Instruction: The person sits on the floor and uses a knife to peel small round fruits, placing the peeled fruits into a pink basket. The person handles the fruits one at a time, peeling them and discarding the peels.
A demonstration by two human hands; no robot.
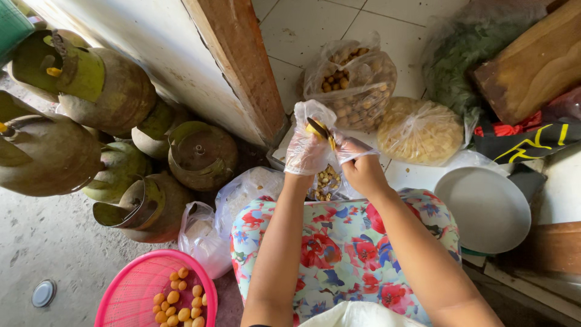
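Left hand (308,148), in a thin clear plastic glove, has its grip closed around a small yellow fruit (316,128), held up over the lap. Right hand (357,158), also gloved, pinches a small knife (325,134) against the fruit; the blade is mostly hidden between the two hands. Directly below the hands sits an open bag of peelings (327,180), partly blocked by the wrists. Ahead on the tiled floor: a clear bag of brown fruits (354,82), a knotted bag of pale yellow pieces (420,130) beside it, and a bag of greens (466,51) further right. A white bowl (484,209) lies near the right elbow. Green gas cylinders (91,91) crowd the left side. A pink basket (139,290) holding peeled orange fruits sits by the left knee.
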